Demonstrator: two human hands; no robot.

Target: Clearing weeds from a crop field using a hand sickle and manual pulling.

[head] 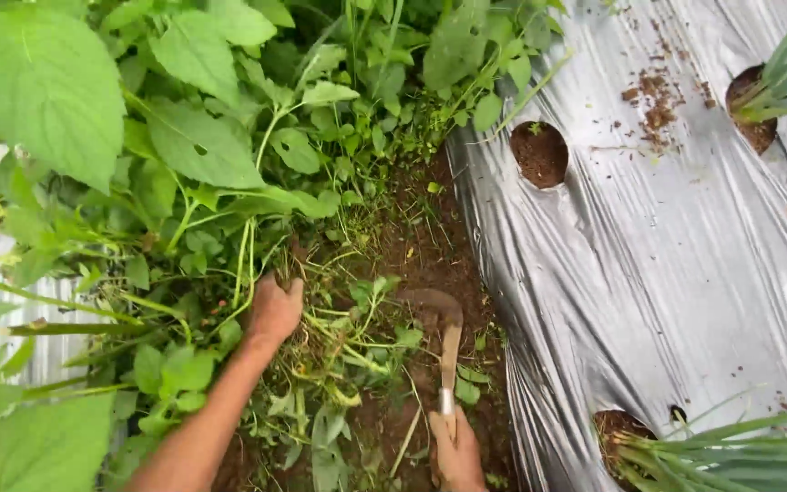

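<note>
Big green leaves (43,82) are crowding the near left edge of your view, blurred by closeness, and from there the weedy growth (229,164) is spreading across the whole left half of the scene, thick with broad leaves and pale stems. On the right, a silver plastic mulch sheet (667,255) is lying over the bed, wrinkling and shining, with scattered crumbs of soil on its far part. Round planting holes are showing through it: one bare hole (540,153) near the sheet's left edge at the far side, and others at the far right and near right where long-leaved green plants (740,451) are growing out. Between the weeds and the sheet, a strip of dark brown soil (430,237) is running away from you, littered with pulled stems and small leaves. Your left hand (275,308) is reaching in from the near left, fingers closing around a bunch of weed stems (248,251) at their base. Your right hand (457,451) is sitting at the near edge, wrapping tightly around the wooden handle of a small sickle (444,333); you are holding it pointing away from you, with its curved rusty blade hooking left just over the soil, close to the right of your left hand.
</note>
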